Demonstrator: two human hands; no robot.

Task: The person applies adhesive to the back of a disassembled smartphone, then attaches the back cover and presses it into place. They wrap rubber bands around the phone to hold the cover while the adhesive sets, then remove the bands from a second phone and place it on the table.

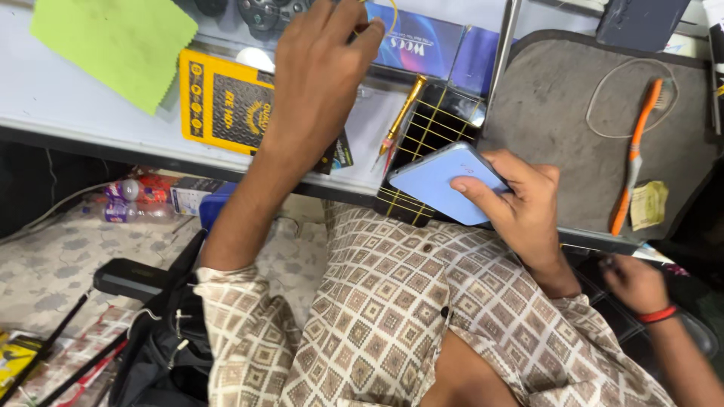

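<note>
A pale blue phone (445,181), a lime-green cloth (113,45), an orange toothbrush (636,154), a yellow-and-black packet (226,102), a brown diamond-patterned shirt (392,316).

phone repair bench | screwdriver (401,114), work mat (558,128), toothbrush (638,151)

yellow-black card (226,102) on bench; blue box (426,45) behind.

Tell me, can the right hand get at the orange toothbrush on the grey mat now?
Probably not at once: the right hand holds a light blue phone. The orange toothbrush lies uncovered on the grey mat.
</note>
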